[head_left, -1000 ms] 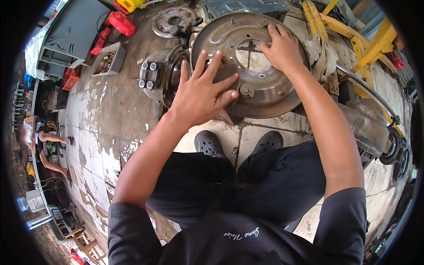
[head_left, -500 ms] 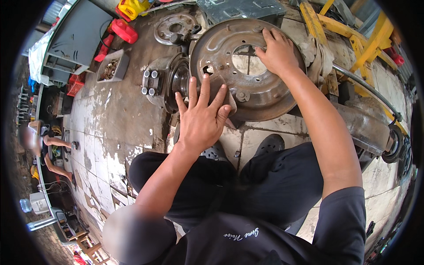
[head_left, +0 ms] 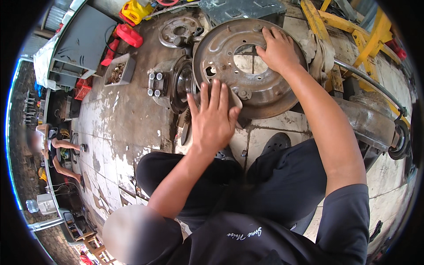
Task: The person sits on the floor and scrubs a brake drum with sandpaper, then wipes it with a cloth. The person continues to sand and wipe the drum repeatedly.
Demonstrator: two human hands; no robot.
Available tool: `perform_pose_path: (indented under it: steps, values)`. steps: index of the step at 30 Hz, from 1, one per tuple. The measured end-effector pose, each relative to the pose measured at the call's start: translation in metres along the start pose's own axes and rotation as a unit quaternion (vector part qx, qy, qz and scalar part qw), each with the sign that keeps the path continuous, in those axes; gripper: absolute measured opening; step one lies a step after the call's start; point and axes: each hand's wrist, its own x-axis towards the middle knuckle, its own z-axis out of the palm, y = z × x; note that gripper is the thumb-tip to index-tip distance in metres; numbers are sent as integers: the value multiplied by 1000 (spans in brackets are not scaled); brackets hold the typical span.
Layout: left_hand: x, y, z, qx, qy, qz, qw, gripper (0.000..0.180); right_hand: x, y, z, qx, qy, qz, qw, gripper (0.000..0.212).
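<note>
A round, rusty brake backing plate (head_left: pixel 260 99) with a large centre hole faces up in front of me. On its lower left edge my left hand (head_left: pixel 213 121) lies flat, fingers stretched out. Beneath that palm a thin brownish sheet (head_left: pixel 237 102), perhaps sandpaper, is pressed against the plate; most of it is hidden. My right hand (head_left: pixel 279 51) rests on the plate's upper right, its fingers extended toward the far rim and its thumb beside the centre hole. Left of the plate sits a dark round hub part (head_left: pixel 181 84) with several bolt heads (head_left: pixel 155 84).
A second metal disc (head_left: pixel 170 33) lies farther off, near a dark case (head_left: pixel 240 11). Yellow stands (head_left: pixel 314 24) and a heavy axle housing (head_left: pixel 360 121) are at the right. A grey bin (head_left: pixel 126 73) stands left. Another person (head_left: pixel 62 143) sits far left.
My left hand has slid toward me along the plate with the sheet, its fingers now closer together and uncovering the small hole. My right hand stays put. The view has shifted slightly.
</note>
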Motion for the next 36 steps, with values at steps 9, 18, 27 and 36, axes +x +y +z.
perform_pose_path:
  steps: [9,18,27,36]
  values:
    - [1,-8,-6,12,-19,25,999,80,-3,-5,-3,12,-3,6,1000,65]
    - [-2,-13,-19,-15,-65,57,996,87,1,-3,-4,5,-33,14,999,68]
    - [4,-42,-21,-91,-59,4,994,49,-26,59,-95,-161,-128,181,962,62]
    - [8,-74,-31,-156,53,-164,973,44,-17,72,-125,56,69,207,974,31]
